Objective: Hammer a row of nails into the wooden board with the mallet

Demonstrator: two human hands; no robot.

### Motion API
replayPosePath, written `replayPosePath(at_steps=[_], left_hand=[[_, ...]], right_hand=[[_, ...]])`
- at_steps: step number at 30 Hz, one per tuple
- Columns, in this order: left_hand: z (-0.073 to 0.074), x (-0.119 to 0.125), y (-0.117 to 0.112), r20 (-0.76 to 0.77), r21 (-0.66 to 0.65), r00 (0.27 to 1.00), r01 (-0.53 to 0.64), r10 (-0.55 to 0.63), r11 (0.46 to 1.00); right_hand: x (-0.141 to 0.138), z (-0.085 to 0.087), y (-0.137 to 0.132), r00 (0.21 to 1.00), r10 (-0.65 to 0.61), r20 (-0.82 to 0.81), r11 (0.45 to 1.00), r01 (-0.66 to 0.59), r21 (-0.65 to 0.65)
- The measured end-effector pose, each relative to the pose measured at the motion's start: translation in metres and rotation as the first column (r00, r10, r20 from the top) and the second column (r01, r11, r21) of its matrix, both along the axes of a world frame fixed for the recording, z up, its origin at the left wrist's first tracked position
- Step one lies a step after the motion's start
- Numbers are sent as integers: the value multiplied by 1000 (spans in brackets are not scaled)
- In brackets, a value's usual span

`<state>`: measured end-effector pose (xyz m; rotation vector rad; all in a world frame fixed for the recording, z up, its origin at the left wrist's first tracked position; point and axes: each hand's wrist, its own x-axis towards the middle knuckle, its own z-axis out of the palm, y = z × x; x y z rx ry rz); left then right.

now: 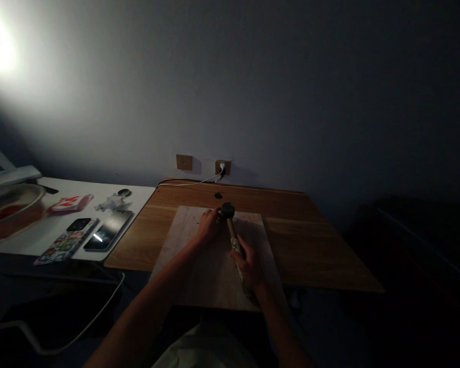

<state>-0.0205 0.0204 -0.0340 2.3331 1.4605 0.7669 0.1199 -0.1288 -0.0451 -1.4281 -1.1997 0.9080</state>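
My right hand (249, 263) is wrapped around the handle of a hammer (227, 210), which has a dark round head and a light handle with a patterned wrap. The hammer's head is over the far part of a pale wooden board (203, 278). Just left of the head, my left hand (208, 225) rests low over the board with its fingertips drawn together. Dim light and the hammer's head hide what those fingers pinch, if anything. A few tiny dark specks lie on the board by my left hand.
The board lies on a brown wooden table (306, 245) against the wall. On a white table (141, 197) at left are two phones (109, 231) (67, 240), a red-and-white packet (71, 203), crumpled plastic (112, 203) and a tub (19, 209). White cables run to a wall socket (223, 167).
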Motion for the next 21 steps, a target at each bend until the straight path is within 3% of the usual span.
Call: replayPosePath(at_steps=[10, 15, 21], left_hand=[[-7, 1, 5, -19, -25, 1000, -12, 11, 1000], [-6, 0, 3, 9, 26, 1000, -13, 13, 1000], [-7, 1, 5, 13, -28, 1000, -16, 16, 999]], right_hand=[[1, -3, 1, 1000, -2, 22, 1000, 2, -3], [0, -4, 1, 999, -3, 37, 1000, 3, -4], [0, -3, 2, 999, 3, 40, 1000, -2, -6]])
